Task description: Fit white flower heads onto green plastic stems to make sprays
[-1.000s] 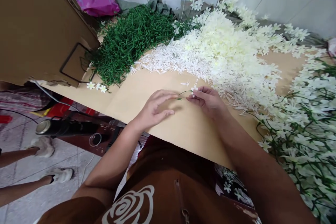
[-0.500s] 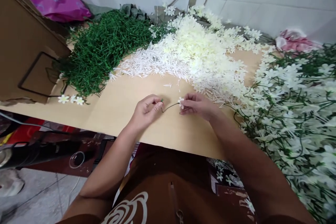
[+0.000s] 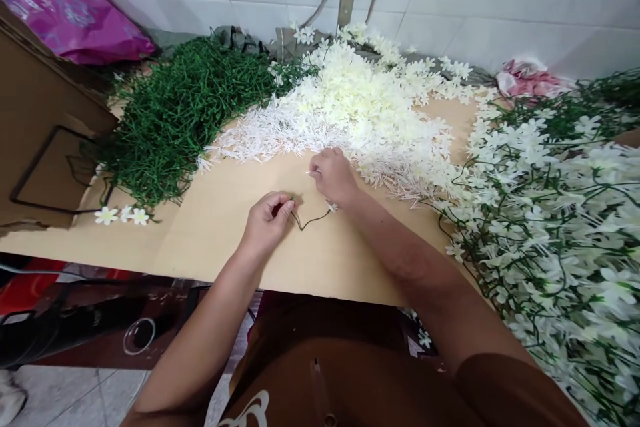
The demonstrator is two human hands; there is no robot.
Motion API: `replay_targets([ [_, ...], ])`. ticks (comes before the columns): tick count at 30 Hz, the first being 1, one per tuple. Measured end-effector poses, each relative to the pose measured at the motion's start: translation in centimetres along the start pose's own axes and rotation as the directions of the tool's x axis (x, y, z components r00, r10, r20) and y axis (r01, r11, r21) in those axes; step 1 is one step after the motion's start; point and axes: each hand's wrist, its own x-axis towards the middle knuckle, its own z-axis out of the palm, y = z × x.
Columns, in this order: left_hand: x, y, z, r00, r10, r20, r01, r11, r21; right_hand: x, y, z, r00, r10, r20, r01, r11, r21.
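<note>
My left hand point(image 3: 267, 220) pinches one end of a thin green artificial flower stem point(image 3: 303, 228) between thumb and fingertips. The stem bends down in a V and rises to a small white flower point(image 3: 332, 207), which shows just below my right wrist. At the front edge of a pile of thin white sticks point(image 3: 280, 127), my right hand point(image 3: 333, 175) has its fingers closed. A small white stick point(image 3: 309, 173) pokes out from these fingertips. Loose cream-white flower heads point(image 3: 357, 97) are heaped behind that hand.
A tangle of green stems point(image 3: 185, 107) lies at the left, beside a cardboard box point(image 3: 40, 120). Finished-looking white flower sprays point(image 3: 565, 247) fill the right side. Three small flowers point(image 3: 123, 215) lie at the left of the brown board point(image 3: 200, 247). A purple bag point(image 3: 75, 20) stands behind.
My left hand has closed on the stem. My right hand has let go of the white flower and moved forward to the white sticks, picking one up. The view has swung to the right.
</note>
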Motion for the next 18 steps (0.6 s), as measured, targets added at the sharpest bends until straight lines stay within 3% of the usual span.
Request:
replay_targets([
  [3,0.9,-0.2,-1.0,1.000,-0.009,0.020,0.006,0.990,0.144,-0.8,1.5,-1.1,0.987,0.063,-0.151,-0.041,0.989,0.141],
  [6,3.6,0.9,-1.9,0.999,0.012,-0.037,0.003,0.926,0.377,-1.8,3.4,-2.9,0.912,0.254,-0.322,-0.100,0.899,0.426],
  [9,8.0,2.8,-1.7,0.994,0.106,-0.016,-0.080,0.833,0.548,-2.9,4.8,-3.6,0.828,0.451,-0.333,-0.112,0.714,0.691],
  [11,11.3,3.9,-0.8,0.992,0.123,-0.027,-0.078,0.770,0.633,-3.4,5.2,-3.2,0.795,0.526,-0.303,-0.121,0.627,0.769],
  [15,16.5,4.3,1.7,0.997,-0.018,-0.075,0.068,0.670,0.739,-3.6,5.4,-1.9,0.831,0.482,-0.278,-0.119,0.642,0.757],
  [18,18.0,3.9,2.2,0.998,-0.044,-0.054,0.070,0.639,0.766,-3.3,5.5,-1.4,0.860,0.431,-0.271,-0.109,0.676,0.729],
])
